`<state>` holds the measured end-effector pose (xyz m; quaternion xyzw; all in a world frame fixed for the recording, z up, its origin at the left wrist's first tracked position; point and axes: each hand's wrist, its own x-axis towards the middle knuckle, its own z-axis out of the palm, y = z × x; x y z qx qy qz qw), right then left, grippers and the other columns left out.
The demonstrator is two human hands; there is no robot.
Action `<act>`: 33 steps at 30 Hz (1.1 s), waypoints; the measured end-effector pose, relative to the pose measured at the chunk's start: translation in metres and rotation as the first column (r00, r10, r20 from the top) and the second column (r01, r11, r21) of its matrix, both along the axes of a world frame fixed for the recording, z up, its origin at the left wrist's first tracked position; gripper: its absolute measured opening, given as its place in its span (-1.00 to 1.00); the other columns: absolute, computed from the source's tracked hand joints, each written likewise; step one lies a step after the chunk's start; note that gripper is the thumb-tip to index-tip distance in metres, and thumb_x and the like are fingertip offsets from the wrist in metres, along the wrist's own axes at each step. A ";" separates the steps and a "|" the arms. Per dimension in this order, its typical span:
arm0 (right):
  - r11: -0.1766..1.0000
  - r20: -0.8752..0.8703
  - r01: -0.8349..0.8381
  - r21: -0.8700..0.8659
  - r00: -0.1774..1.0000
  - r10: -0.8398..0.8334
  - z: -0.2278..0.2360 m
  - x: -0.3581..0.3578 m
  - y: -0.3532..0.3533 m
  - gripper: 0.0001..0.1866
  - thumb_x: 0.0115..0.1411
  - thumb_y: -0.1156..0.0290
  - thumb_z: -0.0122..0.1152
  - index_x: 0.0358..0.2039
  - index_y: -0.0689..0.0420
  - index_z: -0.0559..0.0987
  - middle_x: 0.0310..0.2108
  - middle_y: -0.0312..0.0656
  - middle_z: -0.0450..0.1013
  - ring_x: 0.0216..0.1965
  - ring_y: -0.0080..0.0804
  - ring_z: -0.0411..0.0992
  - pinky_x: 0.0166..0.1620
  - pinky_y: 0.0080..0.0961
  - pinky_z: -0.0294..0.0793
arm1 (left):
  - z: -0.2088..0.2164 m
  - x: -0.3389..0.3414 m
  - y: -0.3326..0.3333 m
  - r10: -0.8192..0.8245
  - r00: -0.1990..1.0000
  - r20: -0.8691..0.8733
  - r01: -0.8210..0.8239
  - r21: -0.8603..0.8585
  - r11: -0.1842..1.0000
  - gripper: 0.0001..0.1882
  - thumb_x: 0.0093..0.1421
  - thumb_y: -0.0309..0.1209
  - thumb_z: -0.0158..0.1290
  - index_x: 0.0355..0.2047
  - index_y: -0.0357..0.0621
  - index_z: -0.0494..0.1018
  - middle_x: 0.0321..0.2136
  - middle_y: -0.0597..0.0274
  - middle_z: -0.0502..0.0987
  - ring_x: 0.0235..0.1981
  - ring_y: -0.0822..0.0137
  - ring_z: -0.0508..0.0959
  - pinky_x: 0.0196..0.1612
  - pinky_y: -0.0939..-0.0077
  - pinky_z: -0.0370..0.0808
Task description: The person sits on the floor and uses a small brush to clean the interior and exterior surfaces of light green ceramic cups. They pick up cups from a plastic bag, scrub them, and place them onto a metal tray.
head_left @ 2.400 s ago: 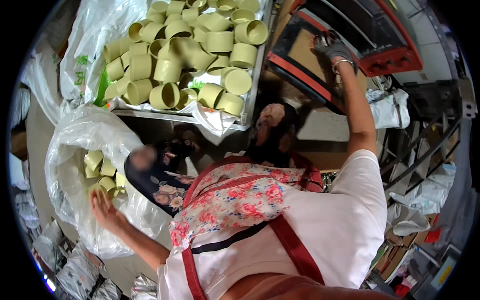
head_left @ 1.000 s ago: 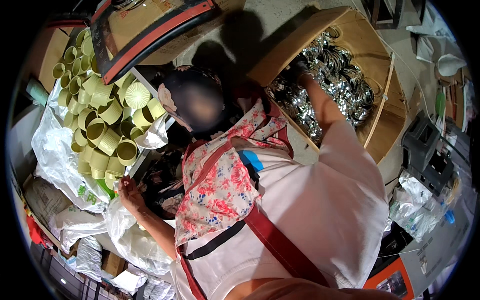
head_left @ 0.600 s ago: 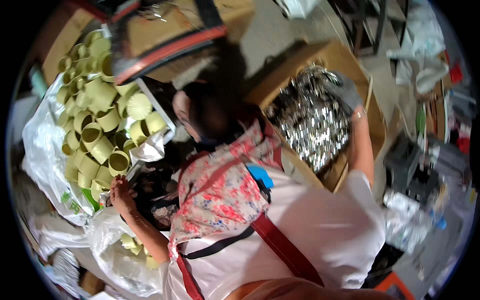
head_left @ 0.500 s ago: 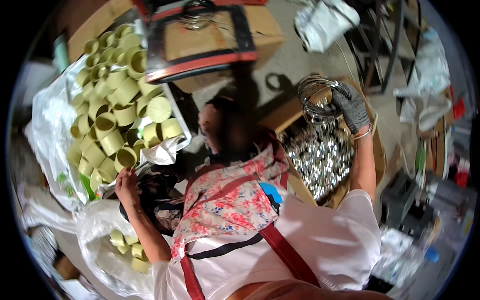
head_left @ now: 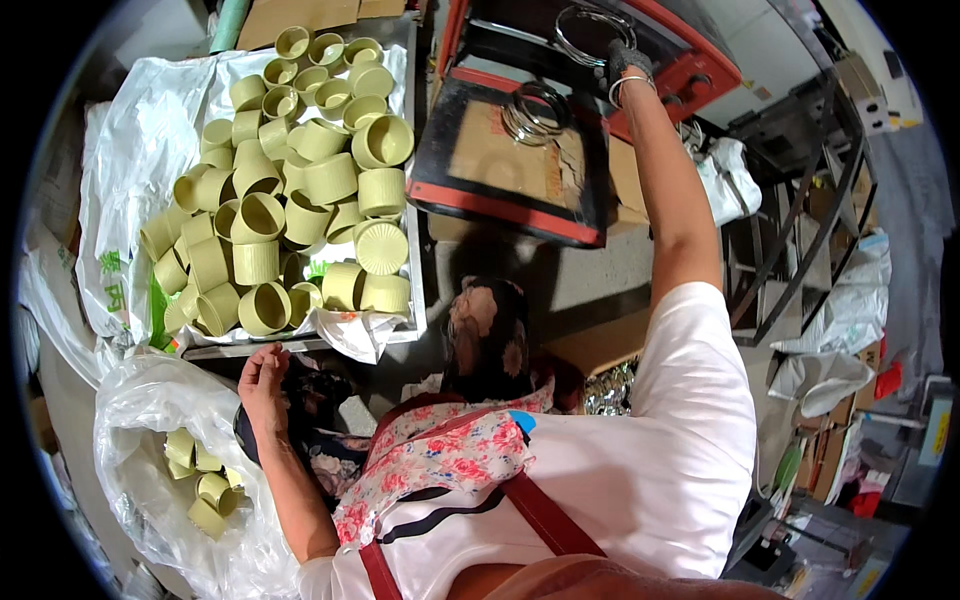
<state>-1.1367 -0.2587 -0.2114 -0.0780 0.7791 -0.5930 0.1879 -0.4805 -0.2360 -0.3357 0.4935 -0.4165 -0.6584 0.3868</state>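
My right hand [head_left: 628, 66], in a grey glove, reaches into a red-framed oven [head_left: 680, 50]. It is closed on a bundle of thin metal rings [head_left: 568, 42]. Another bundle of rings [head_left: 535, 118] lies on the cardboard-covered inner face of the oven's lowered door [head_left: 510, 203]. My bare left hand [head_left: 264, 378] hangs just off the front edge of a metal tray [head_left: 415, 312], fingers bent together and nothing visible in them. Heaped on that tray are several pale green ribbed cups [head_left: 330, 178], over white plastic sheeting.
Left of my legs stands a clear plastic bag [head_left: 130, 420] with several green cups [head_left: 208, 490] inside. A cardboard box of shiny metal pieces [head_left: 610, 388] sits partly hidden by my right side. Black metal shelving [head_left: 800, 230] rises at the right, near a white bag [head_left: 728, 180].
My right hand has carried the ring bundle from above the box of metal pieces up and forward into the oven. My left hand has come slightly away from the cups. The view has shifted.
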 end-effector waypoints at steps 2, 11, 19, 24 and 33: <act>0.997 0.015 0.074 -0.001 0.997 -0.074 -0.015 -0.038 -0.021 -0.69 0.08 0.21 -0.07 -0.50 0.22 0.48 -0.63 -0.09 0.31 -0.54 -0.32 0.36 -0.57 -0.34 0.34 | 0.001 0.000 -0.004 -0.013 0.999 0.031 0.013 0.009 1.000 -0.81 0.14 -0.42 -0.03 -0.27 -0.28 0.40 -0.29 0.20 0.47 -0.29 0.38 0.47 -0.17 0.59 0.38; 0.878 -0.382 0.144 0.456 0.923 0.048 -0.034 -0.100 -0.051 -0.66 0.04 0.13 0.02 -0.42 0.18 0.51 -0.54 -0.15 0.41 -0.47 -0.34 0.41 -0.47 -0.37 0.37 | 0.005 0.000 -0.015 -0.010 0.988 0.156 0.003 0.049 0.999 -0.79 0.16 -0.39 -0.05 -0.25 -0.27 0.40 -0.29 0.22 0.47 -0.28 0.41 0.47 -0.17 0.61 0.35; 0.752 -0.545 -0.145 0.644 0.602 0.583 -0.049 -0.011 0.005 -0.55 -0.02 -0.02 0.07 -0.33 0.12 0.54 -0.42 -0.16 0.47 -0.35 -0.28 0.43 -0.32 -0.38 0.38 | 0.003 0.000 -0.013 -0.049 0.988 0.145 0.042 0.050 0.998 -0.77 0.16 -0.38 -0.04 -0.24 -0.28 0.40 -0.28 0.21 0.47 -0.29 0.42 0.47 -0.17 0.62 0.35; 0.416 -0.359 -0.161 0.895 0.294 0.886 -0.067 0.087 0.006 -0.31 -0.21 -0.25 0.09 -0.20 0.04 0.49 -0.20 0.01 0.41 -0.16 -0.07 0.36 -0.10 -0.32 0.32 | 0.004 0.001 -0.013 -0.057 0.985 0.162 0.051 0.043 0.998 -0.77 0.15 -0.38 -0.03 -0.24 -0.28 0.41 -0.29 0.24 0.48 -0.29 0.43 0.47 -0.18 0.63 0.35; 0.165 -0.157 -0.270 0.949 0.050 0.986 -0.107 0.032 -0.021 -0.41 -0.15 -0.11 0.10 -0.15 -0.01 0.46 -0.21 -0.01 0.42 -0.20 -0.12 0.38 -0.11 -0.33 0.32 | -0.009 0.019 -0.008 -0.015 0.968 0.249 0.012 0.012 1.000 -0.79 0.13 -0.42 -0.03 -0.27 -0.30 0.41 -0.36 0.28 0.48 -0.29 0.43 0.45 -0.17 0.61 0.36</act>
